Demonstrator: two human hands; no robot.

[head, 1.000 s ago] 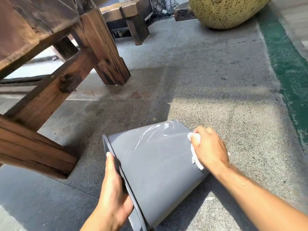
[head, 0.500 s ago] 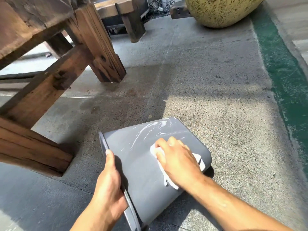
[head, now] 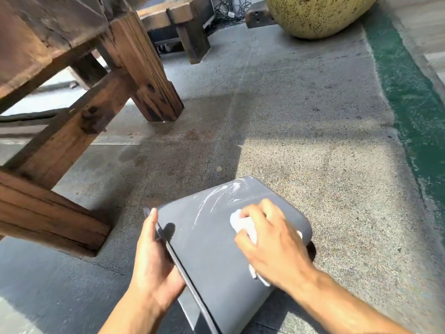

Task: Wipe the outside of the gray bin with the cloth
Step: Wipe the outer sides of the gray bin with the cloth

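Observation:
The gray bin (head: 207,251) lies tipped on its side on the concrete floor, its bottom pointing away from me and its rim toward me. White streaks mark its upper far side. My left hand (head: 154,263) grips the rim at the bin's left edge, thumb along the outside. My right hand (head: 272,244) presses a crumpled white cloth (head: 243,222) against the bin's upward-facing side, fingers curled over it. Most of the cloth is hidden under that hand.
Heavy wooden table legs and beams (head: 79,131) stand close on the left. A large yellow speckled pot (head: 315,13) sits at the far top right, with cables and a wooden bench (head: 178,18) behind. A green painted strip (head: 409,92) runs along the right.
My right hand has slid the cloth from the bin's right edge leftward onto its upper side, then slightly back toward the right. My left hand keeps its hold on the rim.

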